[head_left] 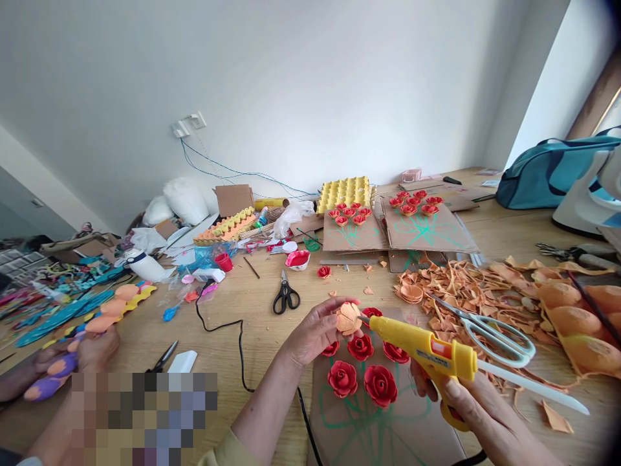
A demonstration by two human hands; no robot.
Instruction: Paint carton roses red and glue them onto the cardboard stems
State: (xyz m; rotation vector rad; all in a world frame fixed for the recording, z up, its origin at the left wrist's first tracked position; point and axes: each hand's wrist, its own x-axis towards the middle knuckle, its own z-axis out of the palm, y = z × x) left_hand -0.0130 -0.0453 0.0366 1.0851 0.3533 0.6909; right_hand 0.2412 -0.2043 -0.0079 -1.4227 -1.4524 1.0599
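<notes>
My left hand (315, 330) pinches an orange egg-carton flower (348, 318) made of cut cardboard petals. In my right hand (470, 401) is a yellow glue gun (427, 346), its nozzle at the flower's right side. A white glue stick (533, 385) sticks out of the gun's back. Under both hands lies a cardboard sheet (383, 433) with green drawn stems. Several red roses (381, 385) sit on its upper part, some partly hidden by my left hand and the gun.
Black scissors (286, 298) lie ahead; white-handled scissors (504, 336) rest among orange scraps (451, 285) at right. Behind stand two cardboard panels (356, 236) with red roses. A black cord (241, 356) crosses the table. At left, another person's hands (99, 349) hold painted carton pieces.
</notes>
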